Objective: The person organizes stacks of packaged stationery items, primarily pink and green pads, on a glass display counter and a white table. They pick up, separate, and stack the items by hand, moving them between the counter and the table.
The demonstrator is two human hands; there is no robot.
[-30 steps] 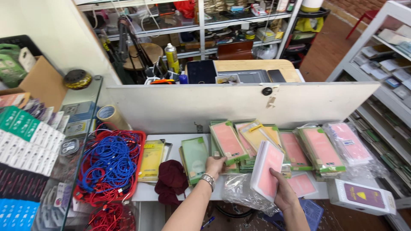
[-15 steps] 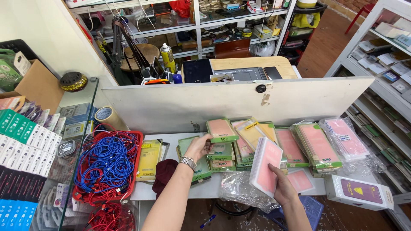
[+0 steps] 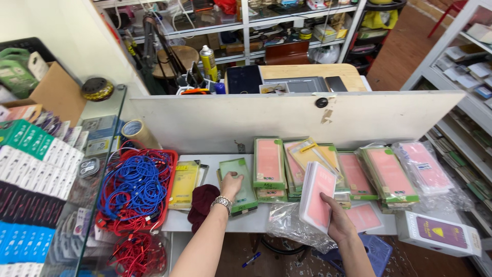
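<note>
A stack of pink phone-case packs (image 3: 318, 202) is clasped upright in the right hand (image 3: 341, 223) above the tabletop (image 3: 215, 218). The left hand (image 3: 231, 185), fingers spread, is laid flat on a green pack (image 3: 238, 177).

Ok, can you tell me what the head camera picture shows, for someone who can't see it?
A person's left hand presses on a green packet on a white table, while the right hand holds up a pink packet. More pink packets and blue cables lie nearby.

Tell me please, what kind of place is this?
Probably a phone accessory shop: stacks of packaged phone cases cover the counter, a red tray of blue cables stands nearby, and stocked shelves stand behind.
</note>
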